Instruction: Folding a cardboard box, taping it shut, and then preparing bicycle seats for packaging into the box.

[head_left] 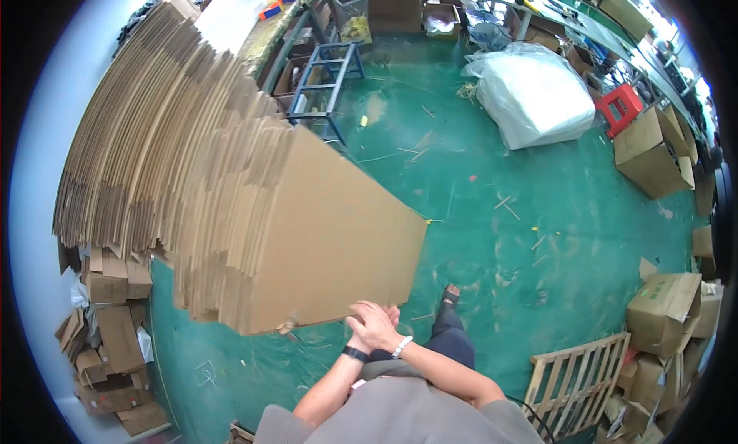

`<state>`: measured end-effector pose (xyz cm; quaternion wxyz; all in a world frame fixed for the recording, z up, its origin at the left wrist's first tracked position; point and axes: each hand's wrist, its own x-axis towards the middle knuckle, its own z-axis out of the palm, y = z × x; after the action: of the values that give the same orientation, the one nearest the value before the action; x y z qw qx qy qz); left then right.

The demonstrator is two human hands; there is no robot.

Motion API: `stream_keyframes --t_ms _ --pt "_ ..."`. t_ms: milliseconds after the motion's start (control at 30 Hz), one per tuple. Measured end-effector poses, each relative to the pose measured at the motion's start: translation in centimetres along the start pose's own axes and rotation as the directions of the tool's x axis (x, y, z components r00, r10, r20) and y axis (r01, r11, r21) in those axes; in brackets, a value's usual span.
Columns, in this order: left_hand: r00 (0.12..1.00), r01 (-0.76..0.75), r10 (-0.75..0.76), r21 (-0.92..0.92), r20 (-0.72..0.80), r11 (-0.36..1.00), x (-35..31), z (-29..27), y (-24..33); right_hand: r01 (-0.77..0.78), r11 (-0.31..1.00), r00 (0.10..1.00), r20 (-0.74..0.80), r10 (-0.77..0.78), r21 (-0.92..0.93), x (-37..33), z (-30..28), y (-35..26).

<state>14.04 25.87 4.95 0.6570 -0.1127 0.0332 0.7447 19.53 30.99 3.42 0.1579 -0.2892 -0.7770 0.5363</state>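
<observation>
My hands are together just below the lower edge of a large flat cardboard sheet (pixel 338 236), the front one of a long row of upright folded cartons (pixel 146 136). My right hand (pixel 374 326), with a white bracelet at the wrist, lies across my left hand (pixel 358 342), which has a black band at its wrist. The right fingers look stretched out over the left hand. Much of the left hand is covered, though some of its fingers stick out beyond the right one, apparently straight. I see no object in either hand. Whether they touch the cardboard I cannot tell.
A blue metal frame (pixel 327 79) stands behind the cartons. On the green floor (pixel 492 221) lie scraps, a large white plastic-wrapped bundle (pixel 534 90) and a red stool (pixel 619 108). A wooden pallet (pixel 576 382) and cardboard boxes (pixel 663 309) are at right, more cardboard (pixel 119 336) at left.
</observation>
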Motion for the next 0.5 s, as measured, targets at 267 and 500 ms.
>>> stream_keyframes --t_ms 267,500 --pt "0.656 0.327 0.642 0.618 0.396 -0.715 13.2 15.2 5.1 -0.527 0.798 0.848 -0.128 0.514 -0.293 4.1 -22.9 12.9" --pt "0.410 0.833 0.632 0.012 0.658 -0.553 17.9 16.2 15.2 -0.438 0.895 0.896 0.038 0.443 -0.084 15.3 -28.2 14.6"
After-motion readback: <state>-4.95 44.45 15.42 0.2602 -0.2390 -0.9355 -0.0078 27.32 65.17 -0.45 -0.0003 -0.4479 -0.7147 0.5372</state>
